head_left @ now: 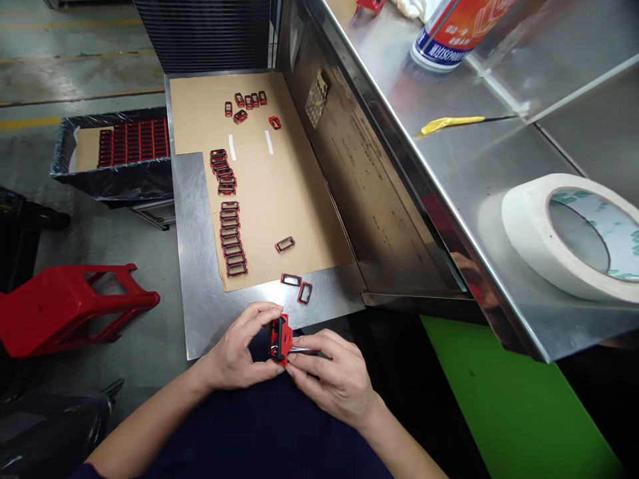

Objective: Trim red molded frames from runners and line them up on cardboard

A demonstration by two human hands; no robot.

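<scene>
Just beyond the near edge of the metal table, my left hand grips a red and black plastic frame part between thumb and fingers. My right hand is closed around a thin metal tool, whose tip reaches into the part; the tool's exact kind is mostly hidden by my fingers. My right fingertips also touch the part's lower edge. Ahead of my hands, two similar frames lie on the bare metal, and a single frame rests on the cardboard.
Rows of frames line the left side of the cardboard, with several more farther back. A lined bin of parts stands left, above a red stool. The raised steel shelf holds a tape roll and a spray can.
</scene>
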